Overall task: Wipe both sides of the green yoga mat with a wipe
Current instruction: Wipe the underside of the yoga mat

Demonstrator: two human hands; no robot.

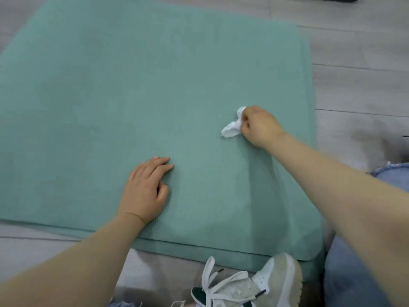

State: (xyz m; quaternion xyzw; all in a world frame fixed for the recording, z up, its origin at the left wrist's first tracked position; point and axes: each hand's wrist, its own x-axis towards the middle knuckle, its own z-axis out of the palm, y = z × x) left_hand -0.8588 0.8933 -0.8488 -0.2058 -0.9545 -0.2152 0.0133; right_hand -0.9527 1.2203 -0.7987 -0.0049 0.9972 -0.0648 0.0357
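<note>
Now the mat (132,96) runs away leftward, wipe (232,127) in right hand (257,127).

Bare forearms, frayed light-blue jeans (354,273), grey-white laced sneaker (254,284) with green trim

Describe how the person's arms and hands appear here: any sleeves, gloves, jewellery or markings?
Both forearms are bare, with no sleeves in view. The left hand and right hand wear no gloves; no rings, watch, bracelets or markings are visible on either.
</note>
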